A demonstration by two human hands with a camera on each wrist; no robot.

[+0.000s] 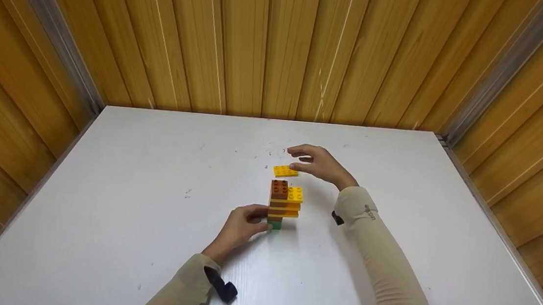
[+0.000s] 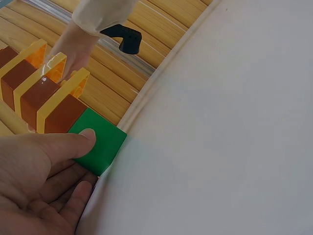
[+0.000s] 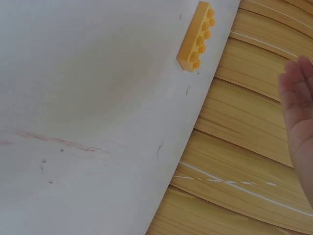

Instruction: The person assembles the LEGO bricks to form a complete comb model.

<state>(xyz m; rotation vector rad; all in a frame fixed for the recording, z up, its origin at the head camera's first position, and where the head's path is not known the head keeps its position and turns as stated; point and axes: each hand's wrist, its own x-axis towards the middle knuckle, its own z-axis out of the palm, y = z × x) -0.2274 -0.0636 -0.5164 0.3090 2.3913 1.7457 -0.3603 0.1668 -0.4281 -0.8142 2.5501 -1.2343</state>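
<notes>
A tower of toy building bricks (image 1: pixel 279 189) stands upright on the table, brown bricks alternating with yellow plates that jut out to the right. At its foot is a green brick (image 2: pixel 105 147). My left hand (image 1: pixel 241 226) grips the tower low down, thumb pressed on the green brick and fingers behind it. Just beyond the tower lies a loose yellow plate brick (image 1: pixel 283 171), studs up. Over its right end hovers my right hand (image 1: pixel 322 164), fingers and thumb spread apart, holding nothing. The right wrist view shows that yellow brick apart from the fingers.
The white table (image 1: pixel 150 186) carries small dark marks and scratches. Wood-patterned panels (image 1: pixel 241 46) wall it in at the back and both sides. A black strap piece (image 1: pixel 223 286) hangs from the left cuff, another from the right.
</notes>
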